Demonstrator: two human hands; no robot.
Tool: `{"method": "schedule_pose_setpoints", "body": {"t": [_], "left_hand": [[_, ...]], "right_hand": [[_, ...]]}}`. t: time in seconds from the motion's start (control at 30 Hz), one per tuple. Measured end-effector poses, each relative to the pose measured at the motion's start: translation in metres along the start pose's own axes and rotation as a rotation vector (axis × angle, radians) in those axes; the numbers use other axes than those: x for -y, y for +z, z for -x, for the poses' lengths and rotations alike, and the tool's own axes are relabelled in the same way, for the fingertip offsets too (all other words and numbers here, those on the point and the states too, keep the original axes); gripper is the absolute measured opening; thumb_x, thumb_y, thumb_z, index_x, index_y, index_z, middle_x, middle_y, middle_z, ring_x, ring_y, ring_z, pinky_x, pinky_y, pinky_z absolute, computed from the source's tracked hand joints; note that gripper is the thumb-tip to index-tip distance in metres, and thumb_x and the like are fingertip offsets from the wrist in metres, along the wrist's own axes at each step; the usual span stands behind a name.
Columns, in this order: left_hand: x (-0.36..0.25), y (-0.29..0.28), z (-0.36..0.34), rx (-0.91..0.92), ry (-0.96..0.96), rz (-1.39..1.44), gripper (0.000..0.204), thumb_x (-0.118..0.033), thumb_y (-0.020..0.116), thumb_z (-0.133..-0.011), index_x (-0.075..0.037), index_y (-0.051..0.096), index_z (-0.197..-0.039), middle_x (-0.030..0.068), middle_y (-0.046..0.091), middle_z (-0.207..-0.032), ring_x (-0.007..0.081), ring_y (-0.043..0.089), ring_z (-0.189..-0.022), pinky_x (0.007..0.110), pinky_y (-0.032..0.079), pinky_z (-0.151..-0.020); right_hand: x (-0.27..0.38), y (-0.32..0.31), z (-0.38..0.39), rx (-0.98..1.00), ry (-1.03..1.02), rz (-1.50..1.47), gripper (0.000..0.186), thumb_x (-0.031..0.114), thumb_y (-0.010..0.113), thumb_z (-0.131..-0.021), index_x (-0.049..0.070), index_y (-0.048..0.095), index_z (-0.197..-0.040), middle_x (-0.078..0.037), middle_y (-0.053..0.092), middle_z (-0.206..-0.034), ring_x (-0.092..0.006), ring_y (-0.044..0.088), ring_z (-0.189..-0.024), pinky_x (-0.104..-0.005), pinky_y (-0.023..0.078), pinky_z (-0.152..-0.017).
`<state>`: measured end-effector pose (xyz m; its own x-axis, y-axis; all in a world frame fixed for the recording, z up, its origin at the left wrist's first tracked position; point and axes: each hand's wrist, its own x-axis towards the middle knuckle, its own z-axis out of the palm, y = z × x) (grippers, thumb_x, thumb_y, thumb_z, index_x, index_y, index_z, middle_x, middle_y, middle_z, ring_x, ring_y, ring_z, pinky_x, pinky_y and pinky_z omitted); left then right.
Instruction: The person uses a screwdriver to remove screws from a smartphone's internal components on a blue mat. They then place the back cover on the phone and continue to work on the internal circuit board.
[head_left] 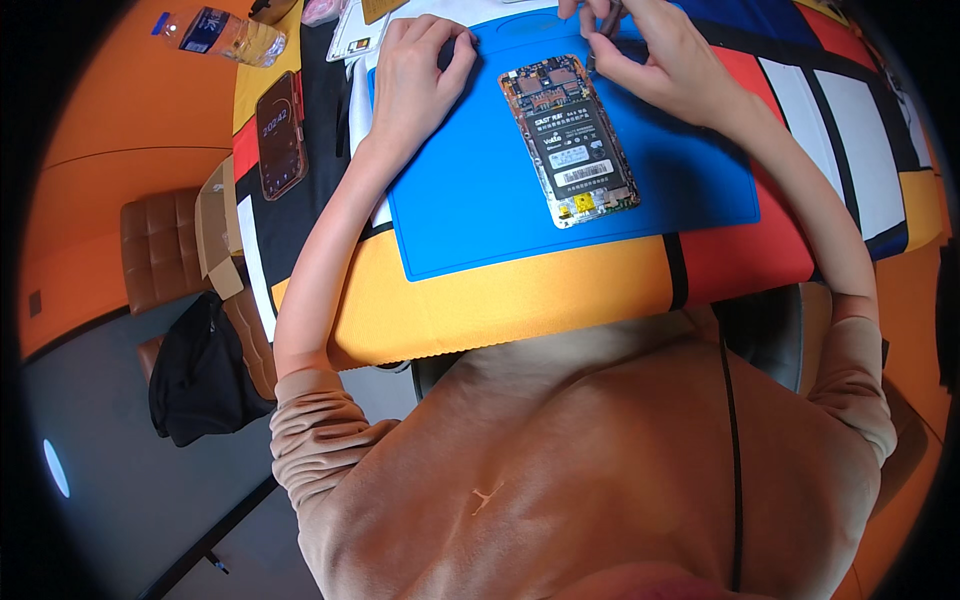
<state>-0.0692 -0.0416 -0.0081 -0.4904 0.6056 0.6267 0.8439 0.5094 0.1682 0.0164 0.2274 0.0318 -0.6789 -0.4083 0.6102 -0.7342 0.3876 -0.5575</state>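
An opened smartphone (pixel 580 140) lies on a blue mat (pixel 440 230), its circuit board bare at the far end and a black battery in the middle. My right hand (pixel 665 70) is over the mat just beyond the phone's far right corner. Its fingers close around a small dark grey metal tool (pixel 608 22), partly hidden and cut off by the upper edge. My left hand (pixel 420 70) rests at the mat's far left side, apart from the phone. Its fingers are curled, thumb and forefinger tips together; whatever they may hold is too small to make out.
Left of my left forearm, a second phone (pixel 281 135) with a lit screen lies on the colour-blocked tablecloth (pixel 500 305). A water bottle (pixel 222 36) is at the far left. White and gold flat pieces (pixel 357 35) lie beyond my left hand. A brown chair (pixel 160 245) stands left of the table.
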Motion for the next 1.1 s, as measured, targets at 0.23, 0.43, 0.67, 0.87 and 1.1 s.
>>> {"method": "schedule_pose_setpoints", "body": {"t": [0.23,0.43,0.67,0.87,1.1], "left_hand": [[0.0004,0.0002,-0.0004,-0.011,0.011,0.001,0.018,-0.02,0.065,-0.098,-0.005,0.074,-0.096,0.0061,0.07,-0.097,0.0243,0.058,-0.095,0.036,0.049,-0.083],[0.0002,0.0004,-0.0007,-0.014,0.014,0.001,0.018,-0.021,0.065,-0.098,-0.005,0.074,-0.096,0.0062,0.07,-0.096,0.0242,0.058,-0.094,0.035,0.049,-0.083],[-0.0002,0.0005,-0.0008,-0.008,0.004,-0.004,0.02,-0.021,0.064,-0.098,-0.005,0.074,-0.095,0.0062,0.07,-0.096,0.0241,0.058,-0.093,0.035,0.05,-0.082],[-0.0021,-0.0001,-0.0014,-0.001,-0.036,0.037,0.024,-0.022,0.065,-0.095,-0.001,0.076,-0.093,0.0126,0.071,-0.093,0.0279,0.059,-0.095,0.039,0.049,-0.086],[-0.0046,-0.0017,-0.0033,-0.005,-0.026,0.049,0.023,-0.023,0.066,-0.095,-0.002,0.076,-0.094,0.0118,0.071,-0.095,0.0277,0.06,-0.096,0.039,0.049,-0.087]], "right_hand": [[0.0049,-0.0045,-0.0004,0.035,0.058,0.041,0.029,0.001,0.066,-0.088,0.005,0.043,-0.104,-0.011,0.061,-0.098,-0.0165,0.058,-0.068,-0.0296,0.048,-0.063],[-0.0008,-0.0011,0.0024,0.013,0.005,0.014,0.029,0.0,0.065,-0.087,0.006,0.042,-0.102,-0.009,0.062,-0.098,-0.0118,0.056,-0.063,-0.0258,0.045,-0.057],[0.0081,-0.0038,0.0016,0.043,0.119,-0.024,0.03,-0.001,0.064,-0.084,0.007,0.039,-0.099,-0.007,0.063,-0.098,-0.008,0.051,-0.06,-0.024,0.041,-0.054],[0.005,-0.0033,0.0031,-0.003,0.204,-0.126,0.028,-0.003,0.06,-0.085,0.008,0.038,-0.098,-0.005,0.065,-0.1,-0.006,0.049,-0.059,-0.0224,0.041,-0.054],[-0.0013,0.0014,0.0047,-0.136,0.138,-0.251,0.024,-0.003,0.058,-0.09,0.008,0.039,-0.101,-0.008,0.064,-0.1,-0.0093,0.064,-0.075,-0.022,0.048,-0.063]]}}
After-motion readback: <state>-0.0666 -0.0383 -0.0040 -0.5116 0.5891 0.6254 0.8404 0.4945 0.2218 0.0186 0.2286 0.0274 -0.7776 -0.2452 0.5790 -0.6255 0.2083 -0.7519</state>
